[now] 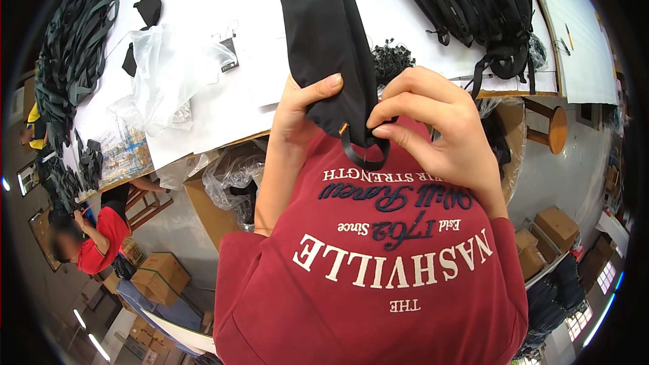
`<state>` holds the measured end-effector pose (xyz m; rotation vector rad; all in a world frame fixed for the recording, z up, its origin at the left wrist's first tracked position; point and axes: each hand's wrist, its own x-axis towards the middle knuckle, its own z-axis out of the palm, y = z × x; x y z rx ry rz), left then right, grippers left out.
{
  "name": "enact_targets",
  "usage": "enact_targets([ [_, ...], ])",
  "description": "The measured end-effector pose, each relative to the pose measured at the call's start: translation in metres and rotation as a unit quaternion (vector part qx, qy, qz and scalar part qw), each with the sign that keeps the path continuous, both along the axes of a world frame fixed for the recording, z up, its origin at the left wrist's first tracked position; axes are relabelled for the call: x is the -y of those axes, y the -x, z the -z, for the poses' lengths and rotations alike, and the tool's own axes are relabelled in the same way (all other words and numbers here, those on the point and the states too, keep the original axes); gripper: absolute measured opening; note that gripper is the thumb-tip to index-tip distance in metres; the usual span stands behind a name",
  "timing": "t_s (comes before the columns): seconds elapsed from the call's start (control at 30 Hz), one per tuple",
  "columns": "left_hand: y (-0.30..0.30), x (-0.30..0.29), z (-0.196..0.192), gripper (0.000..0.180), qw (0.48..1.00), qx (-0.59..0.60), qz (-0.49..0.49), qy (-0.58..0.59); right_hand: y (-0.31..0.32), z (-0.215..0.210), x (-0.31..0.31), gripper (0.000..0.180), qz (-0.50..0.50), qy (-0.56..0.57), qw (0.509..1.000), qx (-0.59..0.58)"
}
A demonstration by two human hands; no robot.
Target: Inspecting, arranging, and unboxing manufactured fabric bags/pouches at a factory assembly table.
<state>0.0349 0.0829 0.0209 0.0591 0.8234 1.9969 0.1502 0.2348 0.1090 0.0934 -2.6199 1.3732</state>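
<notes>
A long black fabric bag [324,34] hangs in front of my chest, its upper end over the white table. My left hand [297,105] is closed on its left side, the thumb lying across the cloth and the other fingers behind it. At the bag's lower right edge, my right hand [436,118] pinches the black fabric between thumb and fingertips; exactly which part it grips is hard to make out. A black webbing loop [365,162] curves down from the bag's lower end, and a small orange tab [343,128] shows beside it.
On the white table [209,0] lie a heap of black straps [74,47], a clear plastic bag [159,67], small black parts [391,61] and stacked black bags [473,0]. A stool [557,130] and cardboard boxes [159,277] stand below. A person in red [108,240] is at lower left.
</notes>
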Motion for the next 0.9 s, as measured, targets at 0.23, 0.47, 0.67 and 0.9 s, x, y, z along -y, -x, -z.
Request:
enact_targets([
  [0.23,-0.003,-0.01,-0.01,0.038,0.998,-0.007,-0.058,0.038,0.007,0.0,-0.002,0.05,0.046,-0.272,0.961,-0.02],
  [0.47,0.008,0.009,0.014,0.049,0.834,-0.457,-0.174,0.256,0.018,0.033,-0.016,0.053,0.167,0.089,0.979,-0.072],
  [0.67,0.02,0.018,0.012,0.046,0.839,-0.5,-0.165,0.139,0.002,0.044,-0.028,0.037,0.16,0.252,0.954,-0.022],
  [0.9,0.012,0.039,0.01,0.033,0.787,-0.574,-0.171,0.149,-0.01,0.046,-0.039,0.014,0.143,0.13,0.977,-0.088],
])
